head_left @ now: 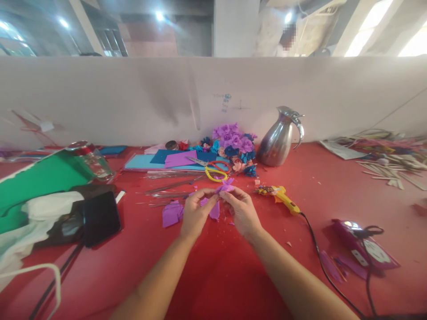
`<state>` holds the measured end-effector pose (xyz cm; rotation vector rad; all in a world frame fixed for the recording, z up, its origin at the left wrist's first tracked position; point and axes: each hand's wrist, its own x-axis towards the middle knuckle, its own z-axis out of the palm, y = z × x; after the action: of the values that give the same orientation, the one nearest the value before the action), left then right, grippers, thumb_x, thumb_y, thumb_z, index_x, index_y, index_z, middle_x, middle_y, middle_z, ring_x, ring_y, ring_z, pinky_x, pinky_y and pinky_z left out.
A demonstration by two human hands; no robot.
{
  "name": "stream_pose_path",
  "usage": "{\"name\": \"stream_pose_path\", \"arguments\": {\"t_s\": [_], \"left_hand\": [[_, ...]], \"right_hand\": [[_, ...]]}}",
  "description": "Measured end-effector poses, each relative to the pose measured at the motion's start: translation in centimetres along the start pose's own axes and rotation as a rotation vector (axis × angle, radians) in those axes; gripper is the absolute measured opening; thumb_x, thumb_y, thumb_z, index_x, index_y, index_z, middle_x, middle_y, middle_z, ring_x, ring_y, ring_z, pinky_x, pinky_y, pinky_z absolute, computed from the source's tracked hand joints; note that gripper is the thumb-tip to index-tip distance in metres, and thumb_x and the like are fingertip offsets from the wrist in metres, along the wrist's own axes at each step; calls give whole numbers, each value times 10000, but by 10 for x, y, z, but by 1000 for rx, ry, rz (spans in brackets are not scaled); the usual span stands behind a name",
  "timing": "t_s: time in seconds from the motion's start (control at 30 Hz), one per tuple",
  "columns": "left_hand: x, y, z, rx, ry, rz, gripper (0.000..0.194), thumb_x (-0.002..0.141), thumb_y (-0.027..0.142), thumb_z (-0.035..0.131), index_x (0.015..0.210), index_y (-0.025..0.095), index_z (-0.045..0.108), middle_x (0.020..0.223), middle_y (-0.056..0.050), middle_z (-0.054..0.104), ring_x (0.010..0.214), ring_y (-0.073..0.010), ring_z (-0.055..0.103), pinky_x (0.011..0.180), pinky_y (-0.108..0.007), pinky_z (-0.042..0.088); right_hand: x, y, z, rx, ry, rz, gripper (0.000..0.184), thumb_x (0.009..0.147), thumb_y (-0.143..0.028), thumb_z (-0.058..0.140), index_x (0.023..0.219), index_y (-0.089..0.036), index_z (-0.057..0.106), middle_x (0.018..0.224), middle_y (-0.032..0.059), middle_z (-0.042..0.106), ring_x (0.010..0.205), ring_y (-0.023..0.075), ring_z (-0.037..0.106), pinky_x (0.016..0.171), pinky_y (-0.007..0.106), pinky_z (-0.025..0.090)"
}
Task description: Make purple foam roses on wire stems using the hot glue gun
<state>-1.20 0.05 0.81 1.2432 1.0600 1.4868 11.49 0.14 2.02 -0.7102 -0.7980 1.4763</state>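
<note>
Between the fingertips of both hands is a small purple paper flower, its petals sticking up above the fingers. My left hand pinches it from the left, and my right hand pinches it from the right. Purple paper pieces lie on the red table beside and behind my left hand. Just beyond the hands rest scissors with one yellow and one red handle. To the right of my right hand lies a yellow hot glue gun with its cord trailing toward me.
A bunch of finished paper flowers sits near the back wall, next to a steel jug. Left are a glass jar, a black phone and green sheets. Thin wires lie mid-table; a power strip is at right.
</note>
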Motion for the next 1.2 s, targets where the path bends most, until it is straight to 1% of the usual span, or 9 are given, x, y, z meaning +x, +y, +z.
{"name": "stream_pose_path", "arguments": {"t_s": [0.27,0.43,0.5,0.67,0.77,0.83,0.93,1.03,1.2], "left_hand": [[-1,6,2,-73,0,-1,109,727,230,736,827,188,725,771,-7,709,735,-158,645,759,-281,505],[-1,7,1,18,-20,78,100,770,224,698,862,197,725,780,-13,714,726,-167,653,725,-290,514],[-1,7,-1,182,-9,208,111,803,221,664,891,207,730,819,-29,733,753,-181,666,753,-318,510],[-3,14,-10,813,14,816,284,812,98,617,1005,273,729,933,-16,766,791,-182,687,1031,-457,315],[-5,19,-12,893,-13,927,357,780,86,630,1072,276,711,1007,-30,756,815,-195,684,1053,-479,266],[-5,20,-12,763,-16,816,287,783,113,625,1007,258,732,979,-39,755,843,-205,676,1024,-464,312],[0,20,-10,361,-51,425,163,812,184,611,875,233,753,880,-43,737,832,-199,656,860,-375,450],[6,20,-9,-35,-94,100,72,751,230,684,770,212,752,802,-33,708,771,-178,634,719,-300,480],[8,24,-7,-270,-113,-80,121,614,238,808,654,182,708,683,2,647,669,-127,577,650,-248,457]], "right_hand": [[0,-1,1,-20,-30,-35,176,606,-291,834,743,-216,752,696,-14,702,640,118,598,695,257,490],[-1,-1,1,-64,-14,-74,166,616,-292,829,737,-211,750,692,-9,707,640,120,608,681,253,493],[-1,0,0,-65,-18,-77,166,619,-294,828,738,-208,751,696,-5,711,629,119,609,683,257,498],[2,3,-4,-51,-20,-53,159,633,-279,821,760,-207,756,722,6,722,674,130,632,692,255,493],[3,4,-5,-59,-31,-54,168,639,-280,819,778,-210,757,716,8,719,696,144,639,712,272,495],[3,4,-6,-80,-42,-43,184,632,-288,823,784,-209,757,709,11,717,685,150,639,713,286,497],[3,1,-5,-113,-73,-39,188,643,-302,816,797,-209,760,703,14,715,667,155,634,700,295,495],[3,-4,-5,-133,-124,-39,165,648,-304,814,779,-219,761,691,4,705,646,143,616,664,279,485],[3,-8,-5,-140,-225,-27,156,634,-319,827,737,-227,753,686,-11,684,660,130,604,682,271,481]]}}
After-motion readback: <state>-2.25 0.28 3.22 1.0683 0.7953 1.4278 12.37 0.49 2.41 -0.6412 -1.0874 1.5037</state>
